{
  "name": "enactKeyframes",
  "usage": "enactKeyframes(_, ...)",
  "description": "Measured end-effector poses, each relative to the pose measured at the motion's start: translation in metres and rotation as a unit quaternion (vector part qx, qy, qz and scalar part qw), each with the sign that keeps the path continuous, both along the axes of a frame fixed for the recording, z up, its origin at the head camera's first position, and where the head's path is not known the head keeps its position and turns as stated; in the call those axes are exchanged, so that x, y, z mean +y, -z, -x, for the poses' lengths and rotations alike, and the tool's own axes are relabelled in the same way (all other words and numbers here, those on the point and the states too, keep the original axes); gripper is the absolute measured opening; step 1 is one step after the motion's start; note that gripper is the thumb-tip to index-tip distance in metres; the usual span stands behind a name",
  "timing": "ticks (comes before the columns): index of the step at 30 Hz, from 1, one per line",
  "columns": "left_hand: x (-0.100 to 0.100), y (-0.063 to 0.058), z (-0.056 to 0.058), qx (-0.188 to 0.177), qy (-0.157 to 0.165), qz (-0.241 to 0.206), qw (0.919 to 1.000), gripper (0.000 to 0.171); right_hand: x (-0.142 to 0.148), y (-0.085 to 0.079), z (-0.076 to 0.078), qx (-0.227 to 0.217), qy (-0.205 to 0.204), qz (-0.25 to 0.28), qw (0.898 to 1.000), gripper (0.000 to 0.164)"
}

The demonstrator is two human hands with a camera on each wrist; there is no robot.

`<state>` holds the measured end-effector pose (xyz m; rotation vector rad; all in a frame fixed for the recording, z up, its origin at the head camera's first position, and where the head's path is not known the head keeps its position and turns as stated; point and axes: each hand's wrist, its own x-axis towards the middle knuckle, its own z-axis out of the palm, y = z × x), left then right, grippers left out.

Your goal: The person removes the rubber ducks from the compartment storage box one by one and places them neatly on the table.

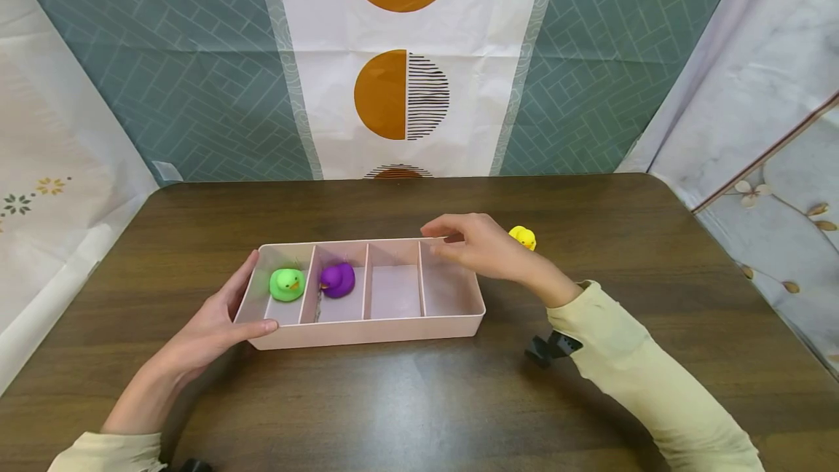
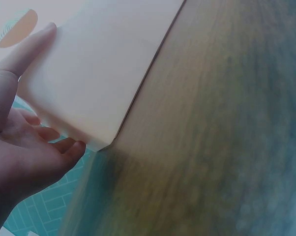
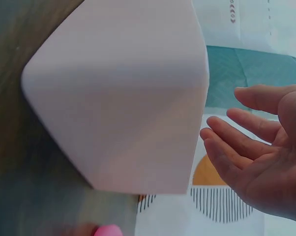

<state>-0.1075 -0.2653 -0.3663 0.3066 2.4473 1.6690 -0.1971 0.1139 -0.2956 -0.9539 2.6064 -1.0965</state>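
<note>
A long pale pink box (image 1: 373,332) with divided compartments stands on the table. A green rubber duck (image 1: 286,285) sits in its leftmost compartment, and a purple rubber duck (image 1: 337,280) in the one beside it. My left hand (image 1: 208,326) grips the box's left end, thumb along the front wall and fingers around the side; the left wrist view shows this hand (image 2: 30,147) close up. Above the back right part of the box hovers my right hand (image 1: 481,248), fingers loosely bent, holding nothing. The right wrist view shows that hand (image 3: 266,147) apart from the box wall (image 3: 138,132).
A yellow rubber duck (image 1: 523,237) lies on the wooden table (image 1: 393,399) behind the right wrist, to the right of the box. Part of a bright pink thing (image 3: 108,230) shows at the right wrist view's bottom edge. A patterned cloth (image 1: 406,20) hangs behind the table.
</note>
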Motion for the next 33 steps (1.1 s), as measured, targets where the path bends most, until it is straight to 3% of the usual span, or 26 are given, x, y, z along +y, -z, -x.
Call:
enactKeyframes(23,-0.002,0.001,0.004,-0.003,0.004,0.005,1.0,0.101,-0.072,-0.015,0.005,-0.026,-0.084,-0.029,0.996,0.034)
enactKeyframes(33,-0.001,0.002,0.001,-0.005,0.006,0.002,1.0,0.101,-0.107,-0.007,0.008,-0.036,-0.09,-0.083,0.992,0.035)
